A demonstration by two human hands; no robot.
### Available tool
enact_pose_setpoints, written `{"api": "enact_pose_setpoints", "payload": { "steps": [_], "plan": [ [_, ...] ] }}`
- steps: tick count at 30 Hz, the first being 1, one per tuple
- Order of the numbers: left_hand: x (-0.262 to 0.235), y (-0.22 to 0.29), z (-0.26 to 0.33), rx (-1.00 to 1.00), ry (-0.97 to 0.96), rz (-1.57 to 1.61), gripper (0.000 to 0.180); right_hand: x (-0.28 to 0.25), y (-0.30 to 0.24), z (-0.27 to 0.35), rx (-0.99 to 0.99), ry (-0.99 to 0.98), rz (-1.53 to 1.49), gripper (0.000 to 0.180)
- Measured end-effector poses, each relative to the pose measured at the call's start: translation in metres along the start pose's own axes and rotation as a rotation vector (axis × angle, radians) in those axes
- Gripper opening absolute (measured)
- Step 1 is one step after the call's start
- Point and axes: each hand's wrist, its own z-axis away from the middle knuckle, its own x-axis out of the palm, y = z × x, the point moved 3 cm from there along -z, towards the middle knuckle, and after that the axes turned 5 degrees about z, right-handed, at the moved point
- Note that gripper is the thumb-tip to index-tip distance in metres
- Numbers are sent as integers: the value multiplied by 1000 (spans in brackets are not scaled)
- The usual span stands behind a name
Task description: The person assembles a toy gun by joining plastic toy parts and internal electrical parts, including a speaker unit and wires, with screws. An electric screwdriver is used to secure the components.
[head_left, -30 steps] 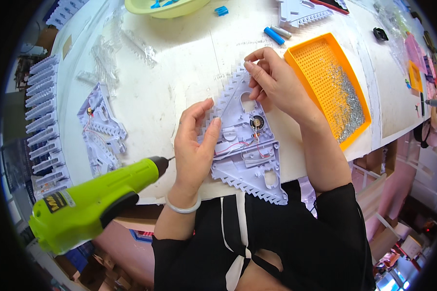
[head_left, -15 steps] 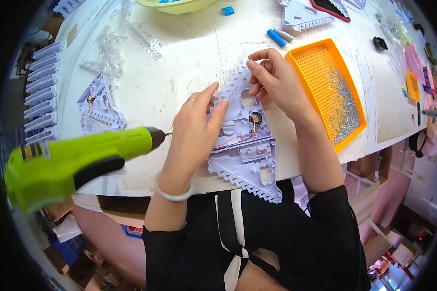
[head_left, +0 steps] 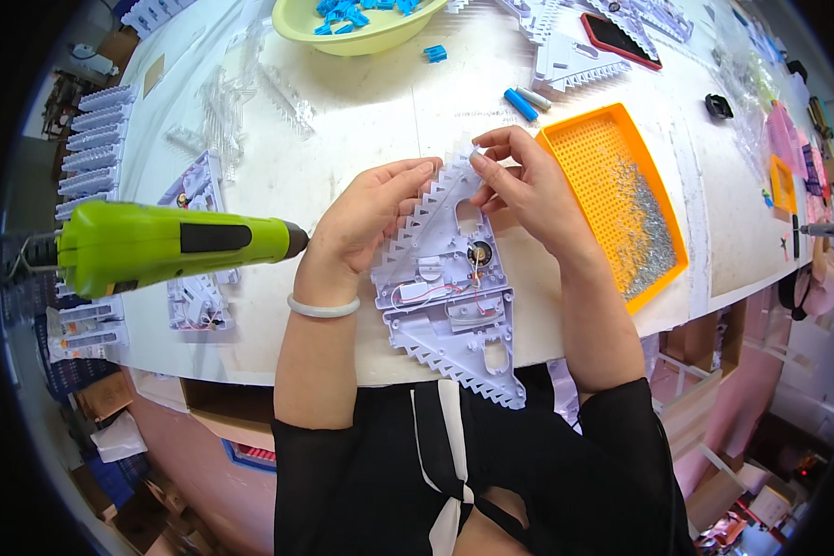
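In the head view, a pale lilac, saw-edged triangular shell (head_left: 449, 296) lies open side up on the white table (head_left: 343, 120), its broad end at the near table edge and its tip pointing away from the person. Inside it show a small round speaker, thin red and white wires and a few white fittings. The left hand (head_left: 366, 222) lies flat on the shell's left edge, fingers together and stretched toward the tip, palm down, pinching nothing; a pale bangle (head_left: 322, 307) circles that wrist. The right hand (head_left: 528, 190) sits at the shell's upper right, thumb and fingertips pressed together over the tip, pinching something too small to make out. The shell thus lies between and just below both hands, touching each. A lime-green electric screwdriver (head_left: 171, 246) hangs at the left, its black nose pointing at the left wrist, just beside it but apart. Right of the right hand stands an orange tray (head_left: 584, 139) with a heap of small silver screws (head_left: 644, 236). Farther back are a yellow-green bowl (head_left: 343, 37) of blue pieces, two batteries (head_left: 526, 100), more lilac shells (head_left: 195, 296) at the left, and a phone (head_left: 616, 39) with a red rim.
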Motion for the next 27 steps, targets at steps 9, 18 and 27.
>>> {"api": "enact_pose_setpoints", "payload": {
  "steps": [9, 18, 27],
  "plan": [
    [1, -2, -4, 28, 28, -91, 41, -3, -8, -2, 100, -24, -4, 27],
    [-1, 1, 0, 3, -26, -20, 52, -1, -10, 4, 67, -48, -75, 27],
    [-3, 0, -6, -78, -95, 146, 48, -2, -12, 5, 101, -53, -58, 26]
  ]
}}
